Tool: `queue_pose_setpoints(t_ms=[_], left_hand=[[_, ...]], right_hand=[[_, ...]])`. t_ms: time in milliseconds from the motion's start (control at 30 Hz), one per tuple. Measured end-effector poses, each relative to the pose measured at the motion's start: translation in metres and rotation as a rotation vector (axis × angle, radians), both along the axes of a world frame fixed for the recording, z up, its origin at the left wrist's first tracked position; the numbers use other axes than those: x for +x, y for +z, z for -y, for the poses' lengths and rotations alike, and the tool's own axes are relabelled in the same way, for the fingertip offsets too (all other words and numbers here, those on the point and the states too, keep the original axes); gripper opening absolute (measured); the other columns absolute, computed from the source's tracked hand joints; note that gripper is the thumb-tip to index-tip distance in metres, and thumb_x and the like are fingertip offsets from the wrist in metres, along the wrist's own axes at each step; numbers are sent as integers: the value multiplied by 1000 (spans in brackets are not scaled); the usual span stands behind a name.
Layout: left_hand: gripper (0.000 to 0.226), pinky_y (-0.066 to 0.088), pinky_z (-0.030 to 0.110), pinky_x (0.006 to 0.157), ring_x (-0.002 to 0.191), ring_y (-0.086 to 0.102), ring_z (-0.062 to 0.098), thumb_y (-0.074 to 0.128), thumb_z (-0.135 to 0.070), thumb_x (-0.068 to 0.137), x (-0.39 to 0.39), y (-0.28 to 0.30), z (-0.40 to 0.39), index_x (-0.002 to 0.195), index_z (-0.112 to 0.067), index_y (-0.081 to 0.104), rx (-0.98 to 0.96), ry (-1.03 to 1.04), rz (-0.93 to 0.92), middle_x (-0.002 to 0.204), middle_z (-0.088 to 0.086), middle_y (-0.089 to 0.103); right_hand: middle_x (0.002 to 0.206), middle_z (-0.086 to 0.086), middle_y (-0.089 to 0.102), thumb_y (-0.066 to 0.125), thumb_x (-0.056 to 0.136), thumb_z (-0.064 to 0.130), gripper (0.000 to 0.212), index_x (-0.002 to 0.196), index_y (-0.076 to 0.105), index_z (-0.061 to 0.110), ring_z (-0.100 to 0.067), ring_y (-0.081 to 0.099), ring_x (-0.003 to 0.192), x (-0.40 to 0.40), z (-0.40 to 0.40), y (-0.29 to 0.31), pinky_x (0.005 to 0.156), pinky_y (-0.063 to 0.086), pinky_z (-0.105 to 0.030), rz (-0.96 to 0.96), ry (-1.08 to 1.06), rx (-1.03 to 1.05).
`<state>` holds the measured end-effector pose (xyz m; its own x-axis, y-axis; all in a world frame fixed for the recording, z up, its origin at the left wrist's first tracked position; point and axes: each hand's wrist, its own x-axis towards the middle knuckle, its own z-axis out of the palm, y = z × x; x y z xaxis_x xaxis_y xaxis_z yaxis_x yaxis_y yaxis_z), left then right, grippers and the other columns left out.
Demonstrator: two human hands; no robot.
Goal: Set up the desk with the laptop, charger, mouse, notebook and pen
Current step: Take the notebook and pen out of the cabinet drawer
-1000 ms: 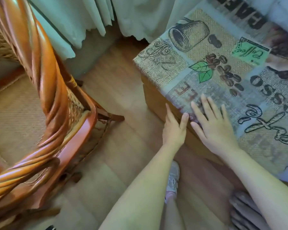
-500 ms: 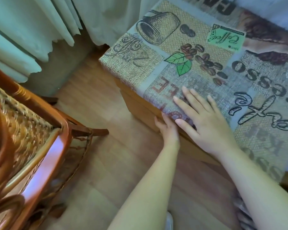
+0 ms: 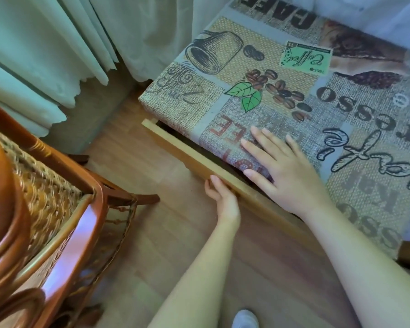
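Note:
The desk [image 3: 282, 67] wears a cloth printed with coffee beans, a mug and lettering. Under its near edge a light wooden drawer front [image 3: 175, 147] stands pulled out a little, with a dark gap behind it. My left hand [image 3: 223, 200] grips the drawer front from below, the thumb over its top edge. My right hand [image 3: 284, 171] lies flat on the cloth near the desk's edge, fingers straight and spread. No laptop, charger, mouse, notebook or pen is in view; the drawer's inside is hidden.
A wicker chair with a glossy reddish wooden frame [image 3: 64, 228] stands close on the left. Pale curtains [image 3: 57, 43] hang behind it and the desk. Wooden floor [image 3: 166, 245] lies between chair and desk, with my shoe [image 3: 245, 319] at the bottom.
My left hand dropped from the desk's edge to under the drawer front and drew it out, opening a gap. My right hand stays flat on the cloth. The view shifted right.

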<state>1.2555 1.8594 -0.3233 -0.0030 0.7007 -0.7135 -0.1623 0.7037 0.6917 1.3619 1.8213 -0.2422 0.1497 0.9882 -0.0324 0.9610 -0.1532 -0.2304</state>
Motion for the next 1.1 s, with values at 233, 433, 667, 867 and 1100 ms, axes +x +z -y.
queue_pose_setpoints(t_ms=[233, 433, 667, 867, 1100], left_hand=[[69, 20, 49, 112, 142, 28, 18, 34, -58, 94, -67, 19, -9, 148, -16, 35, 1361, -814, -1292, 152, 3, 31], [80, 19, 53, 114, 145, 24, 19, 34, -70, 88, -91, 6, -25, 149, -19, 32, 1761, -1193, -1439, 156, 8, 28], [60, 26, 53, 104, 117, 57, 18, 27, -63, 94, -86, 30, -40, 119, -19, 59, 1839, -1190, -1312, 118, 2, 62], [37, 34, 39, 79, 77, 57, 19, 36, -47, 99, -81, 47, -42, 86, -21, 60, 1893, -1127, -1235, 83, -3, 58], [36, 23, 33, 60, 52, 51, 23, 50, -30, 93, -91, 50, -41, 58, -20, 49, 1801, -1254, -1190, 54, -2, 52]], right_hand=[[159, 7, 11, 26, 95, 55, 58, 148, 22, 32, -10, 7, 146, 0, 1, 0, 119, 9, -44, 23, -5, 7], [159, 7, 10, 24, 95, 55, 58, 149, 20, 33, -10, 8, 146, -2, 1, -1, 119, 9, -44, 49, -8, 4], [159, 6, 13, 23, 95, 53, 57, 149, 20, 32, -13, 12, 146, -6, 3, -3, 117, 16, -46, 125, -47, -8], [158, 4, 17, 19, 96, 50, 57, 149, 19, 29, -17, 18, 145, -18, 7, -6, 116, 18, -45, 164, -160, 6], [157, 3, 20, 17, 96, 51, 59, 149, 22, 27, -18, 20, 144, -21, 8, -10, 116, 19, -46, 143, -189, 20]])
